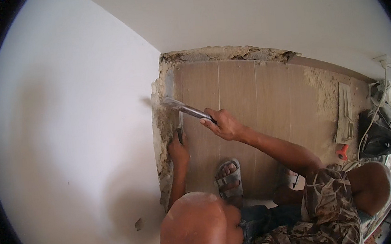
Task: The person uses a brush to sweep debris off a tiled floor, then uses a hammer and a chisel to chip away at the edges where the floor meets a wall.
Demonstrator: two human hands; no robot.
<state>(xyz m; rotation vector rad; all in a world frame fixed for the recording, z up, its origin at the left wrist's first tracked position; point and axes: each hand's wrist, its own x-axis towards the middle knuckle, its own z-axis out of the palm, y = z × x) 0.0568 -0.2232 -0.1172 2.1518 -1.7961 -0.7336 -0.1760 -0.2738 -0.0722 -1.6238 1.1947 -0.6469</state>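
Note:
My right hand (224, 124) is closed around the shaft of a hammer (194, 111). The hammer's head lies over the broken strip along the left wall. Just below it, my left hand (178, 150) grips a thin chisel (180, 119) with a dark handle, held low against that strip. The chisel's tip is partly hidden near the hammer head, and I cannot tell whether the two touch. Rough, chipped plaster (158, 120) runs down the wall's foot beside my left hand. A similar broken band (227, 53) crosses the foot of the far wall.
Wood-look floor tiles (238, 86) lie beneath my arms, with my sandalled foot (229, 176) on them. To the right are a flat trowel (343, 115), a red-handled tool (342, 152) and a black bag (373, 138). A white cable (378, 107) hangs from a wall socket (382, 60).

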